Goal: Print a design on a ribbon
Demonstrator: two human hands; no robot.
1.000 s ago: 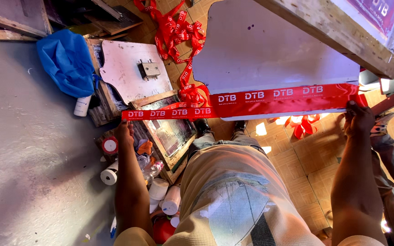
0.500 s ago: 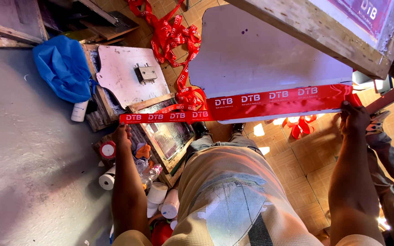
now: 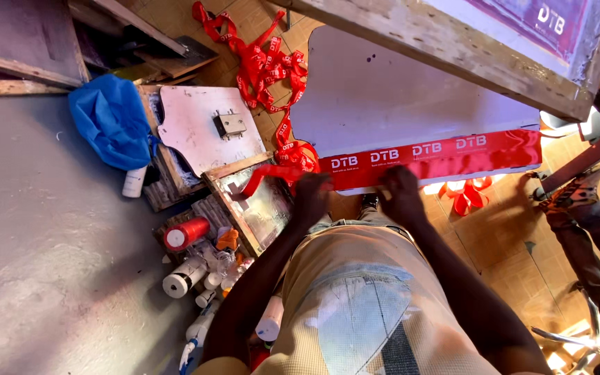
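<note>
A red ribbon with white lettering point(image 3: 453, 149) lies stretched along the near edge of a white flat board point(image 3: 397, 97). My left hand point(image 3: 312, 192) grips the ribbon near the board's left corner. My right hand point(image 3: 401, 193) holds its lower edge around the middle, a short way from the left hand. The ribbon's left end trails off the board into a loose red ribbon pile point(image 3: 265, 66) on the tiled floor. A wooden-framed printing screen point(image 3: 453, 48) is raised above the board's far side.
On the left lie a blue cloth point(image 3: 109, 118), a white panel with a metal hinge point(image 3: 206, 128), a framed screen point(image 3: 258, 205), a red spool point(image 3: 182, 232) and several white bottles point(image 3: 182, 278). Another person's leg and shoe point(image 3: 578, 201) are at the right.
Both hands have come inward from the ribbon's far ends. The left moved right and the right moved left, and they now sit close together near the board's left part.
</note>
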